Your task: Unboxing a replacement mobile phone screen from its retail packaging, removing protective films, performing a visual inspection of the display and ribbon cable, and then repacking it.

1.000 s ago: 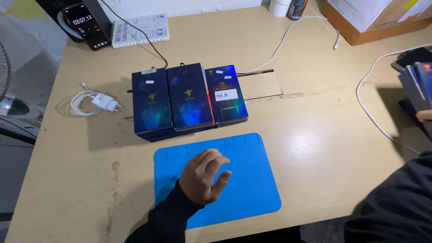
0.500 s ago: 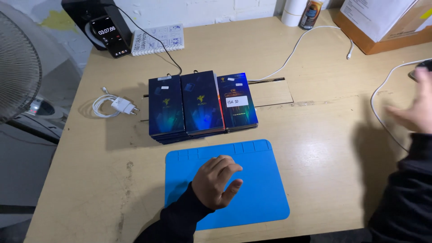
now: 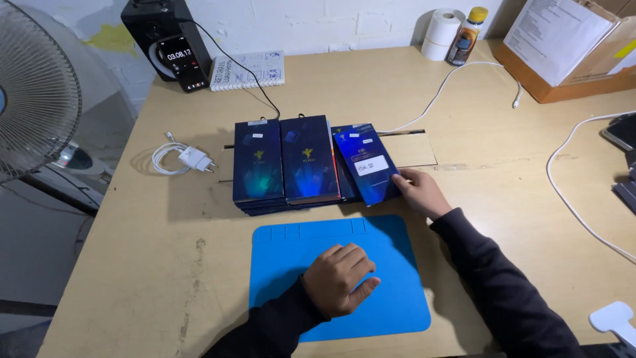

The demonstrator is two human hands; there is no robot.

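A: Where are the two hands?

B: The left hand lies in the lower middle of the frame, palm down on the blue mat. Its fingers are loosely curled and it holds nothing. The right hand is a little right of the centre. Its fingers touch the right edge of the tilted box.

A: Is the right hand gripping that box?

B: The fingertips press against its lower right side, and the box is turned slightly out of line with the others. I cannot tell if the fingers are closed around it or only rest on it.

A: Where is the box exactly?

B: It is in the centre of the frame, on top at the right end of a row of dark blue boxes. The row lies on the table, just above the mat. The tilted box has a white label.

A: What else is on the table?

B: At the left there is a white charger with a coiled cable. In the upper left stands a black speaker with a phone leaning on it, and a notebook beside. A fan is at the left edge. In the upper right I see a paper roll, a small bottle and a carton. White cables run on the right side.
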